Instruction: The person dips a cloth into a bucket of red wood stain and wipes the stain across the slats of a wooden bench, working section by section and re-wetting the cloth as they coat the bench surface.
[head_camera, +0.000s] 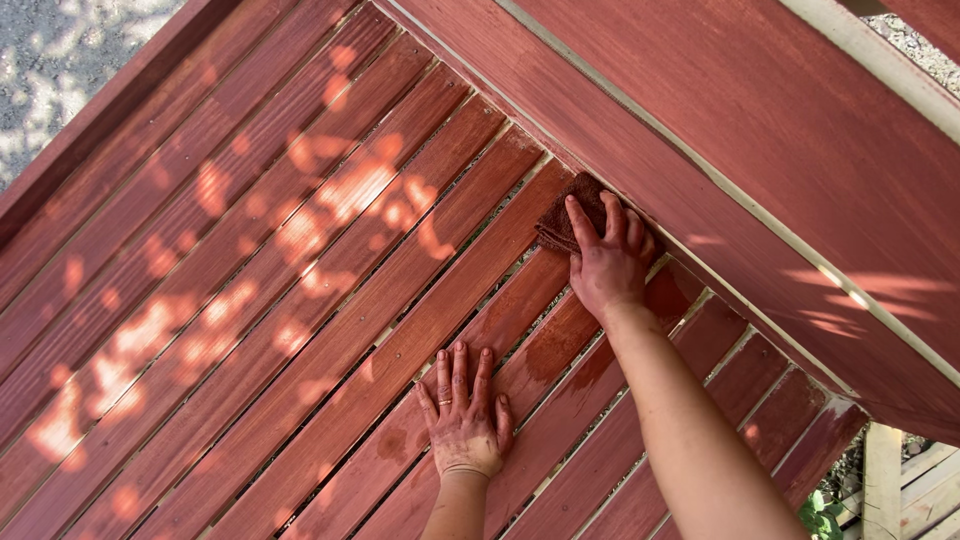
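My right hand (606, 262) presses a stain-soaked brown rag (572, 210) against the end of a wooden slat, right where the slats meet the broad red-brown rail (760, 150). The fingers are stained red and spread over the cloth. My left hand (464, 418) lies flat with fingers apart on the slatted surface (300, 300), a ring on one finger, holding nothing. The slats near both hands look darker and wet with stain.
Red-brown slats with narrow gaps run diagonally across the view, dappled with sun patches. Gravel ground (60, 60) shows at the top left. Pale unstained wood (885, 480) and some green leaves appear at the bottom right.
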